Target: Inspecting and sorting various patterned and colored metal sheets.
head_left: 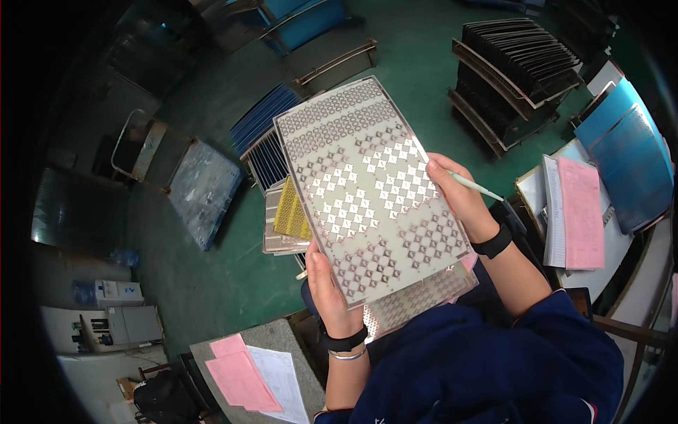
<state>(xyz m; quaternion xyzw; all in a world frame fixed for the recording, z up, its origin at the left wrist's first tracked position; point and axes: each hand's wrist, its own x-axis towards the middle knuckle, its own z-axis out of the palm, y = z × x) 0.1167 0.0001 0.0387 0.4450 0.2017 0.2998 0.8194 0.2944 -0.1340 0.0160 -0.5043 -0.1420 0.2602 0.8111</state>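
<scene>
A large pale panel (385, 226), patterned with rows of small metallic shapes like a circuit board panel, is held up tilted in front of me. My left hand (328, 300) grips its lower left edge. On the right edge, my right hand (462, 201) is closed on the panel and also holds a slim, pale, pen-like tool (477, 186) pointing out to the right. Light glints off the metal shapes in the panel's middle. Below it, a similar panel (417, 304) lies over my lap, partly hidden. What my fingertips do under the panel is hidden.
Behind the panel, a yellow panel (290, 212) lies on a stack beside a blue slotted rack (265, 116). Dark slotted racks (519, 67) stand far right. Pink sheets (580, 212) lie on the right table, others (240, 374) on the left one. A flat trolley (203, 185) stands left.
</scene>
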